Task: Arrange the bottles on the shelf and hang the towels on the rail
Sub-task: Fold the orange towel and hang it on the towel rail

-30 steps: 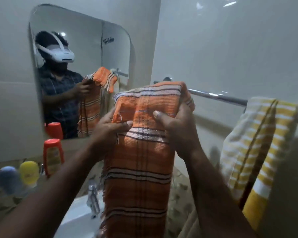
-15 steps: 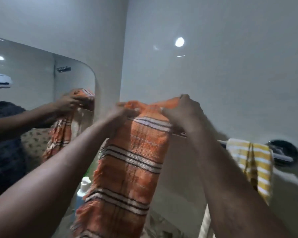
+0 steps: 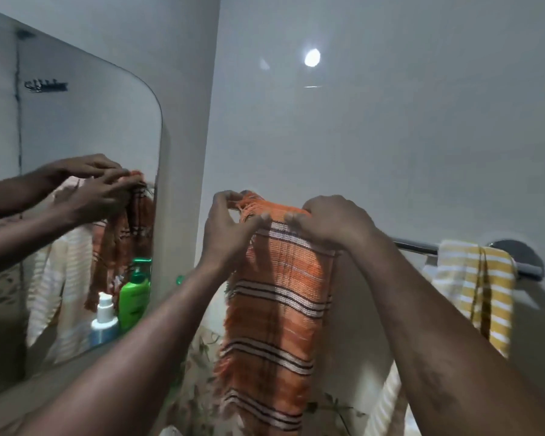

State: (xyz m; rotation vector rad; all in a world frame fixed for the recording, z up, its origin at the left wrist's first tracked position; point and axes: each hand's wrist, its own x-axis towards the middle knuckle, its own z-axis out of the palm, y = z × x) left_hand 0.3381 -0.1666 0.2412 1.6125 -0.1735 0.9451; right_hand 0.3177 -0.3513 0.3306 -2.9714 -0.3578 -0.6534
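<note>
Left hand (image 3: 230, 234) and right hand (image 3: 331, 221) pinched the orange towel (image 3: 277, 303) at the rail (image 3: 416, 247), mid-hanging; levelling its drape seemed next.

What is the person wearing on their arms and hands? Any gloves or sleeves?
Nothing that shows. The left hand and the right hand have no gloves, and no rings are visible. The left forearm and the right forearm are bare, with no sleeve, watch or bracelet in view.
</note>
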